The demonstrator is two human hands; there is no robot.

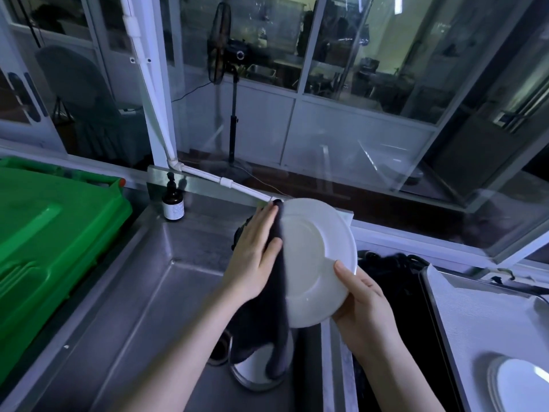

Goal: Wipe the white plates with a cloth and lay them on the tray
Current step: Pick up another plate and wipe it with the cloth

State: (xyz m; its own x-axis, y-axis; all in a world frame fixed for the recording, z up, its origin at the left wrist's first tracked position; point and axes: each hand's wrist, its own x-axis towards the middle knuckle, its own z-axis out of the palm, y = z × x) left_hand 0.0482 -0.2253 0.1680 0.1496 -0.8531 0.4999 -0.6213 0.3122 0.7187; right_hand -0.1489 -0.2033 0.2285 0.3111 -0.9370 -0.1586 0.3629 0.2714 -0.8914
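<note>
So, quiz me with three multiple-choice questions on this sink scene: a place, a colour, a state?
1. Where does the brown glass pump bottle stand? A on a tray; B at the back-left corner of the steel sink; C on a green bin.
2. What colour is the soft wiping cloth? A dark grey; B yellow; C white.
3. How is the round white plate held? A flat in the basin; B tilted, gripped by its rim; C stacked.
Answers: B, it stands by that corner; A, it hangs dark under the left hand; B, the right hand pinches its rim.
</note>
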